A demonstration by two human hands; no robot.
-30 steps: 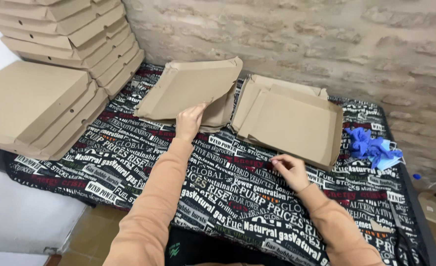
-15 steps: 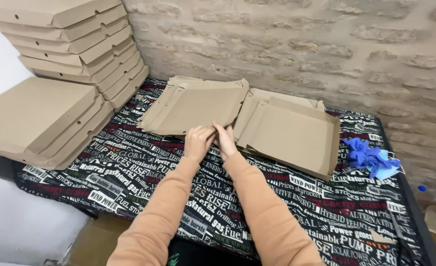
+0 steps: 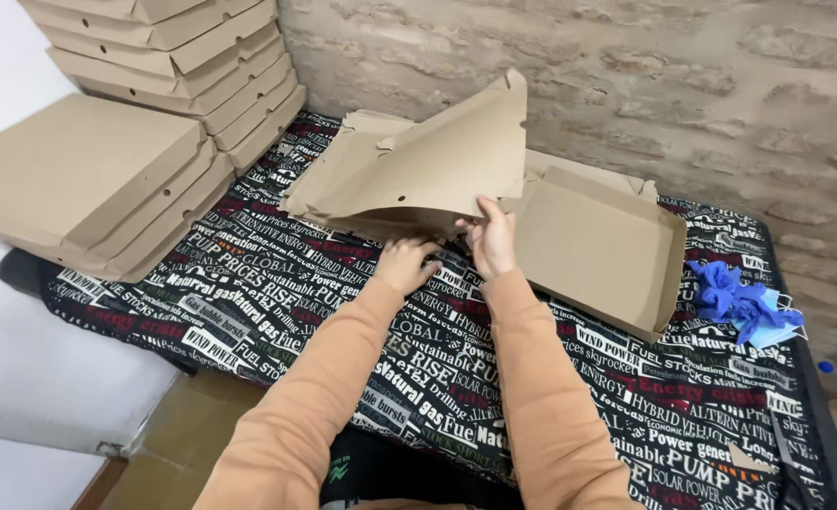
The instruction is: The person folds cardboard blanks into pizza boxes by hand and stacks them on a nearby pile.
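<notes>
A flat brown cardboard box blank is tilted up off a pile of similar blanks. My right hand grips its near edge and holds it lifted. My left hand rests just below, fingers curled under the blank's lower edge on the pile; whether it grips is unclear. Both arms wear orange sleeves. An open, folded cardboard box lies to the right of my hands on a black cloth with printed lettering.
Two stacks of closed flat cardboard boxes stand at the left and back left. Blue gloves lie at the right on the cloth. A brick wall runs behind. The table's front edge drops to a tan floor.
My right hand came from the cloth to join the left at the pile, and it has lifted the top blank so it stands tilted up.
</notes>
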